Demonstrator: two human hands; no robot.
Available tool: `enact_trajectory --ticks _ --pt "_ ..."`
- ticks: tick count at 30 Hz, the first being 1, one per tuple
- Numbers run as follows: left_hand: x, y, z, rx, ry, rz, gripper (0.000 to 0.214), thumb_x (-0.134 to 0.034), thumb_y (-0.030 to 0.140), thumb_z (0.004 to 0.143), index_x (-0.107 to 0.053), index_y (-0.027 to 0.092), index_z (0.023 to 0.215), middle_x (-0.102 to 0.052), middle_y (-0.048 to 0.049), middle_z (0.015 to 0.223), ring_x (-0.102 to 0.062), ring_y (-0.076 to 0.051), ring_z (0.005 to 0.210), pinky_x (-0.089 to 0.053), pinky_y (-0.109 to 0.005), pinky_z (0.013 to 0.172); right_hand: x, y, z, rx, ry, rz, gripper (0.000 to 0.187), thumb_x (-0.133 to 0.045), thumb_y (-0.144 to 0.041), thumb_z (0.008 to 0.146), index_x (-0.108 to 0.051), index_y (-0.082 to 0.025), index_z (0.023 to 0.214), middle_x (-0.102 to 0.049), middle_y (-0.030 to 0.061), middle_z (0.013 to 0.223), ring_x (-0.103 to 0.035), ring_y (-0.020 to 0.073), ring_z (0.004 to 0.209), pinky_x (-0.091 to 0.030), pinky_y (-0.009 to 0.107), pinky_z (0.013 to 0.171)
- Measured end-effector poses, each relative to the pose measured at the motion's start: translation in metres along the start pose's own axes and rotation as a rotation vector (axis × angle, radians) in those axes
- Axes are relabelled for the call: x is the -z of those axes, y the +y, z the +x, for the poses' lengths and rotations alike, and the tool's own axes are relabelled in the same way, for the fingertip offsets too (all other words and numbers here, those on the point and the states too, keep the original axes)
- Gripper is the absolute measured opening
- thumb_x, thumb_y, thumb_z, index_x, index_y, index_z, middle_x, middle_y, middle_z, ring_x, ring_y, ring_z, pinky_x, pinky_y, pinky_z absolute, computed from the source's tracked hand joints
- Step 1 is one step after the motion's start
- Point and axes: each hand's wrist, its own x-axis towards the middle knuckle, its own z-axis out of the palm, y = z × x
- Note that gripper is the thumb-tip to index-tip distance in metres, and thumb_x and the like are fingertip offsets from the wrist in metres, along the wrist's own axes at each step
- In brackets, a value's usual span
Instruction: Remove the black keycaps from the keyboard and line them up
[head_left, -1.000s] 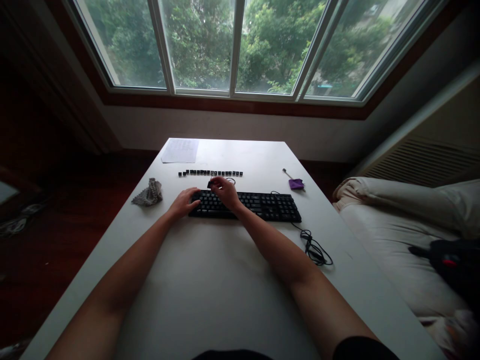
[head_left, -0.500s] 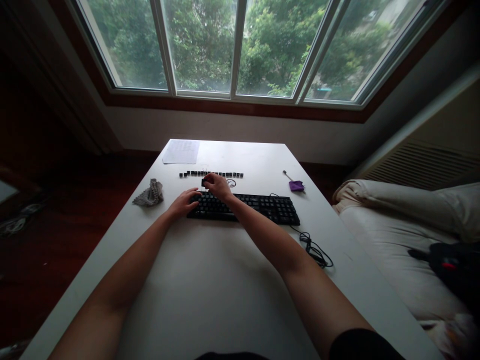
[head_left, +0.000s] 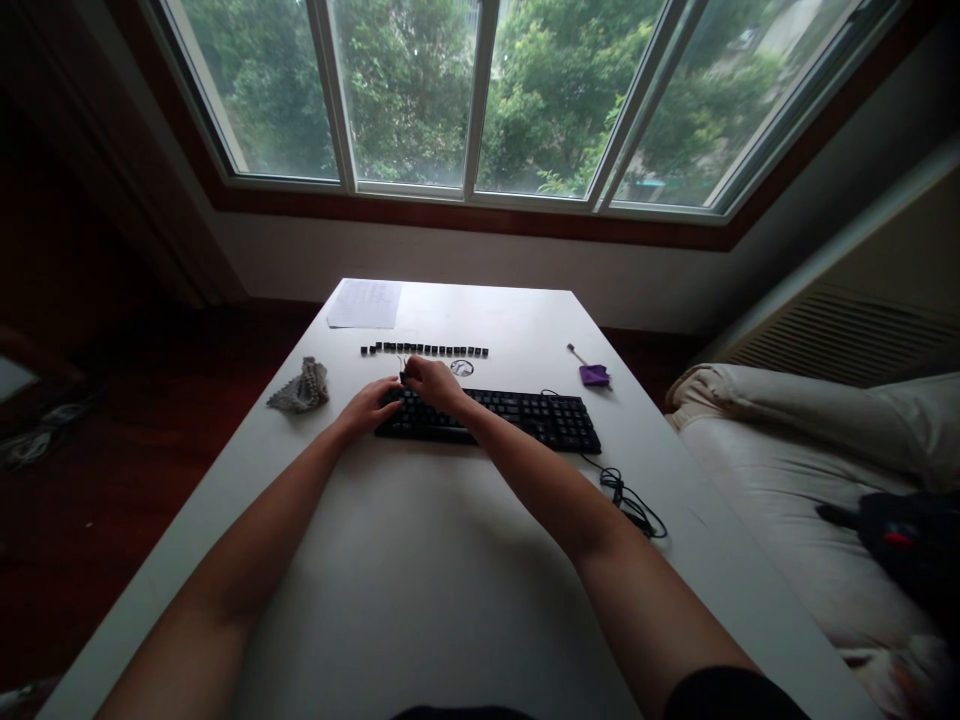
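hands (head_left: 433, 383) closer together, keycaps (head_left: 460, 351) just beyond

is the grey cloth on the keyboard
No, the grey cloth lies on the white table, left of the keyboard and apart from it.

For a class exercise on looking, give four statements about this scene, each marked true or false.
1. The left hand is at the left end of the black keyboard. True.
2. The gray cloth lies right of the keyboard. False: the gray cloth lies to its left.
3. A row of black keycaps lies beyond the keyboard. True.
4. The right hand holds the purple item. False: the purple item lies on the white table, apart from the right hand.
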Motion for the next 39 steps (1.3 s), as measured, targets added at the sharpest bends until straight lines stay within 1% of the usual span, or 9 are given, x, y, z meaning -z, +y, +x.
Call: enact_trajectory --ticks 5,11,16,21,24,27,31,34,39 --pt "0.000 0.002 0.000 0.016 0.002 0.001 0.049 -0.059 0.051 0.091 -0.064 0.025 0.133 -0.055 -0.0098 0.150 -0.051 -0.032 0.139 -0.038 -0.050 0.119 0.003 0.011 -0.014 -0.029 0.061 0.080 0.008 -0.064 -0.023 0.083 -0.065 -0.022 0.091 -0.068 -0.0012 0.078 -0.058 0.0160 0.070 -0.039 0.026 0.067" --pt "0.000 0.004 0.000 0.019 0.006 0.007 0.047 -0.059 0.049 0.092 -0.064 0.025 0.131 -0.056 -0.0092 0.149 -0.051 -0.030 0.138 -0.039 -0.050 0.119 -0.001 0.033 -0.023 -0.108 0.110 0.325 0.009 -0.066 -0.027 0.080 -0.060 -0.022 0.086 -0.070 -0.0014 0.077 -0.065 0.0170 0.073 -0.048 0.028 0.070" --pt "0.000 0.009 0.000 0.007 0.045 0.021 0.045 -0.061 0.044 0.091 -0.063 0.024 0.132 -0.059 -0.0090 0.145 -0.053 -0.029 0.136 -0.040 -0.050 0.117 0.002 0.035 -0.032 -0.165 0.157 0.513 0.013 -0.066 -0.032 0.081 -0.059 -0.023 0.085 -0.072 0.0000 0.078 -0.069 0.0191 0.074 -0.054 0.031 0.071" --pt "0.002 0.029 0.001 -0.043 0.152 0.040 0.038 -0.064 0.038 0.091 -0.065 0.027 0.127 -0.067 -0.0063 0.130 -0.058 -0.027 0.125 -0.045 -0.048 0.110 0.009 0.027 -0.047 -0.132 0.195 0.522 0.015 -0.070 -0.034 0.078 -0.062 -0.023 0.085 -0.071 0.0011 0.075 -0.068 0.0204 0.073 -0.055 0.032 0.069" --pt "0.002 0.045 0.002 -0.066 0.160 0.040 0.034 -0.064 0.036 0.091 -0.067 0.028 0.124 -0.071 -0.0048 0.117 -0.061 -0.026 0.113 -0.048 -0.047 0.104 0.009 0.024 -0.053 -0.109 0.206 0.520 0.015 -0.069 -0.034 0.078 -0.063 -0.022 0.086 -0.070 0.0012 0.076 -0.067 0.0201 0.074 -0.054 0.032 0.070" --pt "0.001 0.056 0.003 -0.059 0.155 0.034 0.031 -0.064 0.030 0.090 -0.068 0.028 0.120 -0.072 -0.0038 0.107 -0.063 -0.026 0.106 -0.050 -0.047 0.100 0.007 0.023 -0.057 -0.100 0.197 0.527 0.015 -0.068 -0.035 0.079 -0.063 -0.022 0.086 -0.071 0.0013 0.077 -0.067 0.0196 0.074 -0.053 0.031 0.071" --pt "-0.002 0.061 0.004 -0.037 0.163 -0.008 0.026 -0.062 0.026 0.089 -0.071 0.027 0.114 -0.072 -0.0035 0.106 -0.064 -0.025 0.105 -0.052 -0.045 0.098 0.006 0.023 -0.061 -0.095 0.162 0.536 0.017 -0.068 -0.035 0.079 -0.062 -0.022 0.088 -0.071 0.0008 0.077 -0.066 0.0187 0.074 -0.053 0.030 0.072" --pt "-0.004 0.062 0.004 -0.002 0.161 -0.051 0.026 -0.060 0.027 0.090 -0.072 0.027 0.113 -0.071 -0.0036 0.108 -0.065 -0.024 0.104 -0.053 -0.043 0.097 0.002 0.025 -0.062 -0.086 0.125 0.566 0.018 -0.066 -0.036 0.080 -0.060 -0.022 0.090 -0.071 -0.0001 0.077 -0.066 0.0178 0.073 -0.053 0.030 0.072" --pt "-0.004 0.064 0.004 0.047 0.142 -0.088 0.027 -0.059 0.032 0.091 -0.075 0.027 0.111 -0.070 -0.0045 0.105 -0.068 -0.023 0.095 -0.056 -0.040 0.091 -0.003 0.025 -0.061 -0.117 0.090 0.644 0.021 -0.065 -0.038 0.080 -0.056 -0.023 0.091 -0.071 -0.0008 0.079 -0.069 0.0176 0.075 -0.054 0.030 0.073"
